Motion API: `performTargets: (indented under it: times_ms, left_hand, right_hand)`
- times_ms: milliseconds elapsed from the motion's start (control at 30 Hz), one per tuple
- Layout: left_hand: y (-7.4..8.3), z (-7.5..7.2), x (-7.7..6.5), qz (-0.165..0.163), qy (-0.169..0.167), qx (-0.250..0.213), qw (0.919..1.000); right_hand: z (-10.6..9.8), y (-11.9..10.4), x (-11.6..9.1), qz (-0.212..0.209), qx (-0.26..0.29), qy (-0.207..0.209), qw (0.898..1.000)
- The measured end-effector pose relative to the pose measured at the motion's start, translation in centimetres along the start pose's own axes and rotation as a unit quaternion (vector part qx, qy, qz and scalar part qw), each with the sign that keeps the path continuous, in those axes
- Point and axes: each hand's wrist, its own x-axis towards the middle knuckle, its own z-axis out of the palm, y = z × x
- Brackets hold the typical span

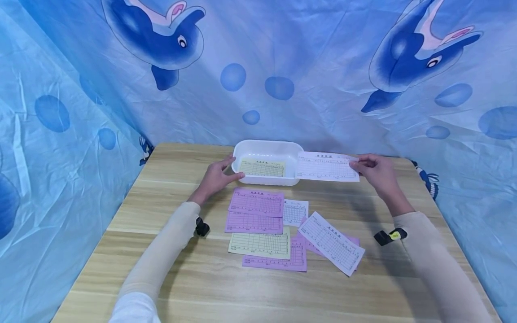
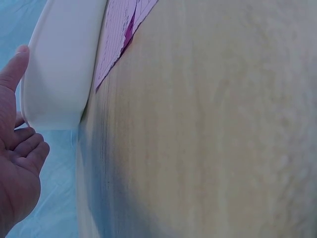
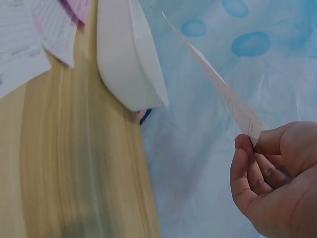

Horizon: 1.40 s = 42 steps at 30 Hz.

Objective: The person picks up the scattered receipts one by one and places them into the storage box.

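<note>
Paper slip (image 1: 323,168): wht, rect., dk printed grid.

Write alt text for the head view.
A person's right hand pinches a white printed slip by the right end of a white tray holding a yellow slip; the left hand holds the tray's left end. Pink, yellow and white slips lie nearer the camera on the wooden table.

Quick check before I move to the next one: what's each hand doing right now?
Left hand: holding the white tub at its left end.
Right hand: closed, pinching a white printed slip.
</note>
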Motion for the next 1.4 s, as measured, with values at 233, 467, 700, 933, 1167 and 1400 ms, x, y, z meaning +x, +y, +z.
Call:
performTargets:
  times_ms: [233,467,700,933,1167,1400]
  left_hand:
    - [0.1,-0.1,0.1,-0.003,-0.004,0.001,1.0]
    - [0.1,-0.1,0.1,-0.001,-0.007,-0.002,1.0]
    - [-0.1,-0.1,0.0,0.005,0.0,-0.003,1.0]
    - [-0.1,0.1,-0.1,0.003,0.004,0.0,1.0]
    - [0.0,0.0,-0.2,0.001,0.002,0.006,1.0]
    - [0.1,0.0,-0.1,-0.003,0.0,0.003,1.0]
  right_hand:
    - [1.8,-1.6,1.3,0.002,0.066,0.013,0.998]
    - [3.8,-3.3,2.4,0.015,0.111,0.011,0.994]
    - [6.9,-4.3,3.6,0.025,0.14,0.011,0.99]
    - [9.6,-5.3,4.9,0.026,0.141,0.005,0.99]
    - [12.1,-6.4,6.4,0.035,0.141,-0.002,0.989]
    - [14.2,-7.2,6.8,0.033,0.101,-0.013,0.994]
